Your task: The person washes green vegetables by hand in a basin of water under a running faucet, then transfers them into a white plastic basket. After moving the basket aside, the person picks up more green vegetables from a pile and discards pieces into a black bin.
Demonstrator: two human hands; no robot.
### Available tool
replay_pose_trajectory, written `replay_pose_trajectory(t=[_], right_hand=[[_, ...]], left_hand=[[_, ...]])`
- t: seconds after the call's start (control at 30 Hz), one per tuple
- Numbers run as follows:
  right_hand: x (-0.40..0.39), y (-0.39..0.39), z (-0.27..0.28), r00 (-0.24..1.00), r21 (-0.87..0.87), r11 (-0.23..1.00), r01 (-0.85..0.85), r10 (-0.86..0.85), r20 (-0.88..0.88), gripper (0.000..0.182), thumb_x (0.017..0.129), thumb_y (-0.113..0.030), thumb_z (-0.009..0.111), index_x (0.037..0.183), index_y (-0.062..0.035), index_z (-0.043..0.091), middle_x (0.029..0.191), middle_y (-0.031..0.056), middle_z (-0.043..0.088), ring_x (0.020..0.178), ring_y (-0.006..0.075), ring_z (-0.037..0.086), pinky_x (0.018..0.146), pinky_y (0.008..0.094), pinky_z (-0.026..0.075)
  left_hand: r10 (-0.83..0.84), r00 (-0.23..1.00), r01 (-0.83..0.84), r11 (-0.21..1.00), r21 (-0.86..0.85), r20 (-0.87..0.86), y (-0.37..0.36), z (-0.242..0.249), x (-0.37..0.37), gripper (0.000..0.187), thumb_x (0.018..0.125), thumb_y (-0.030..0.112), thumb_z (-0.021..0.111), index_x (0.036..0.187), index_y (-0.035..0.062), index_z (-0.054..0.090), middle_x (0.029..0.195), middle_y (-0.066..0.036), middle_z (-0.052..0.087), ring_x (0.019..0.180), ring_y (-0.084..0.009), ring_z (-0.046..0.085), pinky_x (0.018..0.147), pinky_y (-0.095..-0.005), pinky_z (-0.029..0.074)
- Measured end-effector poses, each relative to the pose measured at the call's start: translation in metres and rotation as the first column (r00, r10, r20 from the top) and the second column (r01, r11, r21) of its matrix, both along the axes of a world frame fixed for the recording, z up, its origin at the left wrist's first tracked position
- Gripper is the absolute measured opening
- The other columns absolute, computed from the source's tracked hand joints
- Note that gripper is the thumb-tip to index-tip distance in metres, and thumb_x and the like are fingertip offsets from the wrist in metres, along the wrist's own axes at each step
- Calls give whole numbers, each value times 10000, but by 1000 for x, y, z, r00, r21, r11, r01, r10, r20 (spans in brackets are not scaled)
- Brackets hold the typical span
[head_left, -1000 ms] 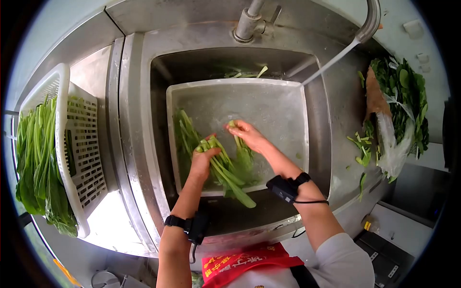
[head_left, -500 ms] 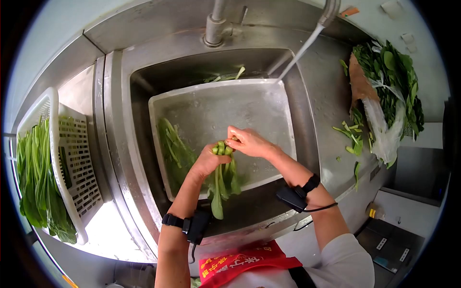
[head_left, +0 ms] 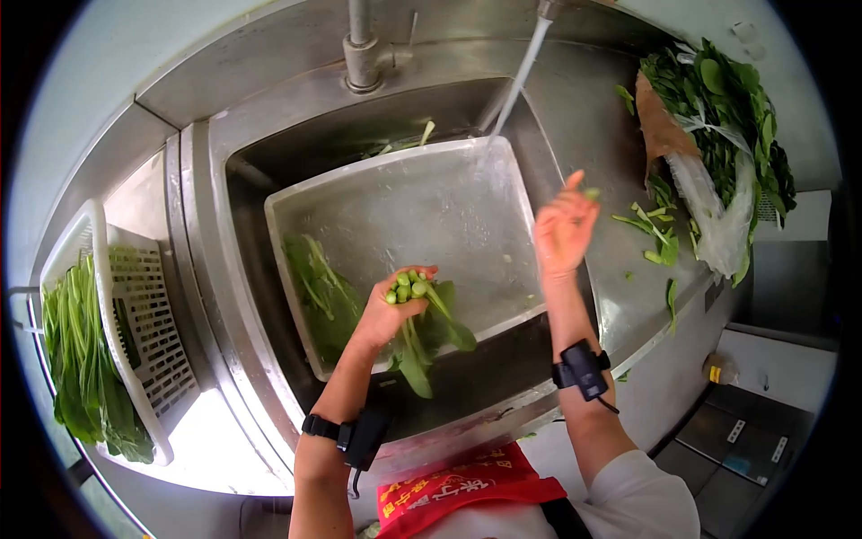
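My left hand [head_left: 393, 310] is closed around a bunch of leafy greens [head_left: 415, 355], cut stem ends up and leaves hanging down, over the near part of the water-filled white tub [head_left: 404, 207]. Beyond the tub's right rim, my right hand [head_left: 566, 229] is raised above the sink edge, its fingers partly spread. A small green piece [head_left: 591, 193] shows at its fingertips; whether it is gripped is unclear. More greens [head_left: 319, 287] lie in the water at the tub's left side.
Water runs from a faucet [head_left: 545, 11] into the tub's far right corner. A white basket [head_left: 148, 332] of greens stands left. On the right counter lie bagged greens [head_left: 718, 117] and loose scraps [head_left: 660, 238]. A second tap [head_left: 361, 63] rises behind the sink.
My right hand has left the bunch and moved right and away from me, its fingers opening. My left hand still holds the bunch. The whole view has shifted slightly.
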State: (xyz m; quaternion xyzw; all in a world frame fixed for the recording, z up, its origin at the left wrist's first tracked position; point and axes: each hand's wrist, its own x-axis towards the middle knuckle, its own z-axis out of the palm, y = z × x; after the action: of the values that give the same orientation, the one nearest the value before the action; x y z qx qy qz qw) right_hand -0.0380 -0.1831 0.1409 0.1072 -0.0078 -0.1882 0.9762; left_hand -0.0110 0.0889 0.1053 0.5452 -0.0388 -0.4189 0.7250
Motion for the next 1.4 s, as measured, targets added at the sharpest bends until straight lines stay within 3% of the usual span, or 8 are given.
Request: replay_pose_trajectory(t=[0.17, 0.3, 0.4, 0.57, 0.67, 0.83, 1.03, 1.4], right_hand=[[39, 66, -35, 894, -396, 822, -409, 273, -356, 503, 880, -435, 498, 1239, -88, 443, 1087, 117, 577, 1000, 212, 559, 824, 356, 469], [77, 187, -100, 550, -557, -222, -801, 96, -830, 706, 836, -381, 588, 1375, -55, 271, 1338, 191, 385, 1213, 261, 406, 949, 387, 374], [99, 243, -110, 509, -483, -242, -842, -59, -859, 741, 821, -369, 614, 1395, -83, 242, 1364, 209, 346, 1240, 273, 370, 950, 414, 366], [111, 231, -114, 583, -622, 75, -779, 450, -676, 394, 910, -111, 469, 1298, -110, 400, 1101, 97, 562, 953, 169, 577, 809, 317, 476], [101, 182, -117, 538, -544, 15, -839, 178, -824, 369, 913, -136, 470, 1273, -67, 424, 1120, 97, 552, 1008, 195, 558, 835, 332, 476], [93, 159, -136, 568, -578, 112, -808, -111, -816, 154, 923, -230, 496, 948, -80, 521, 692, -38, 437, 558, 66, 357, 503, 242, 352], [81, 212, -99, 524, -482, -210, -851, -258, -812, 294, 873, -223, 578, 1138, -109, 523, 779, -26, 522, 617, 53, 448, 489, 207, 352], [74, 181, -136, 529, -529, -49, -847, 19, -849, 230, 906, -259, 532, 918, -37, 592, 773, 34, 596, 578, 69, 466, 511, 221, 388]], left_hand=[[100, 993, -102, 994, 35, 55, 43, 27, -21, 355, 720, -63, 554, 1061, 29, 511, 1059, -78, 596, 993, -145, 539, 883, -262, 415], [334, 936, -345, 932, 107, 113, 76, 37, -53, 359, 723, -46, 561, 1068, 21, 488, 1030, -72, 593, 943, -136, 534, 856, -256, 411], [479, 874, -486, 865, 127, 83, 96, 40, -68, 346, 729, -24, 558, 1063, 22, 480, 1046, -83, 582, 948, -142, 520, 866, -256, 391], [559, 828, -560, 823, 97, 35, 115, 40, -79, 352, 724, -24, 563, 1063, 27, 481, 1052, -89, 582, 947, -144, 520, 868, -261, 394], [578, 816, -578, 812, 83, 28, 122, 42, -80, 361, 721, -28, 566, 1067, 31, 481, 1059, -93, 583, 952, -146, 523, 871, -265, 397], [566, 823, -568, 820, 75, 46, 123, 42, -79, 369, 718, -29, 566, 1072, 33, 484, 1058, -91, 584, 957, -143, 525, 869, -262, 396], [557, 830, -558, 826, 73, 44, 121, 41, -80, 364, 720, -28, 563, 1071, 30, 484, 1061, -89, 580, 957, -143, 522, 870, -258, 391], [593, 805, -594, 803, 47, 29, 122, 40, -79, 361, 729, -25, 578, 1073, 26, 483, 1071, -99, 575, 985, -161, 518, 892, -278, 386]])
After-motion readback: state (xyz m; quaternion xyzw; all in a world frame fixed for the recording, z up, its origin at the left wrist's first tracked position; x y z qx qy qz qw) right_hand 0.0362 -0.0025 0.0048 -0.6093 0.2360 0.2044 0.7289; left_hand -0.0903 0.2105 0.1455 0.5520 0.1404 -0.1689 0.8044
